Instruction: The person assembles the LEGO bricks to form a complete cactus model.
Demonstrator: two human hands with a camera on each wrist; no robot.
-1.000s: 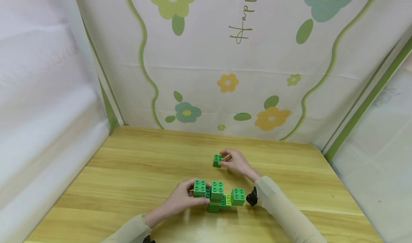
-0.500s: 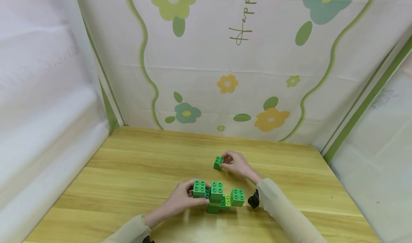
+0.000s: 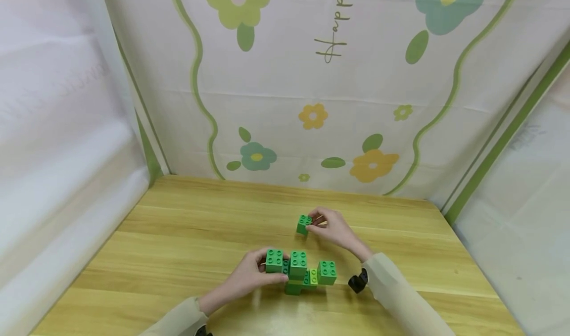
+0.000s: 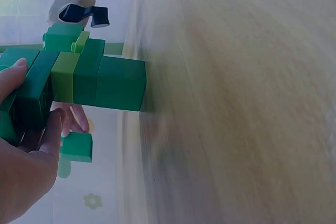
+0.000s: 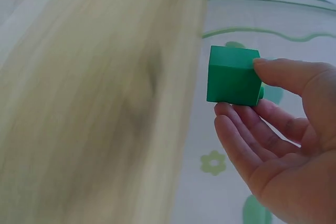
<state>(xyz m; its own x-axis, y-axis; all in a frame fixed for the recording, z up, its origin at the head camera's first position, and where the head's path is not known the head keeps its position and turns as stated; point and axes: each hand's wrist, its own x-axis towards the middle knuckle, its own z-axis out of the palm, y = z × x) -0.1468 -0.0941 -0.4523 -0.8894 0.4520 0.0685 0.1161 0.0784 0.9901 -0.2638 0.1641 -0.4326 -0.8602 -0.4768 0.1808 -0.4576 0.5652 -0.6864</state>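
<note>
A built figure of green toy bricks [image 3: 298,264] stands near the front of the table, with dark green and lime pieces between its brighter blocks. My left hand [image 3: 255,271] grips its left side, thumb in front and fingers behind. In the left wrist view the brick figure [image 4: 89,77] rests its lowest block at the tabletop. Farther back, my right hand [image 3: 331,227] pinches a single green brick [image 3: 304,224] between thumb and fingers, studs facing up. The right wrist view shows this green brick [image 5: 234,76] held above the table by thumb and fingertips.
The wooden table [image 3: 196,217] ends at a white cloth backdrop [image 3: 267,103] printed with flowers. White cloth side walls [image 3: 71,128] flank it left and right. Black wrist-worn devices [image 3: 357,281] sit at the sleeves.
My right hand has shifted slightly to the right with the green brick, which has turned a little. The left hand and the brick figure stay nearly still.
</note>
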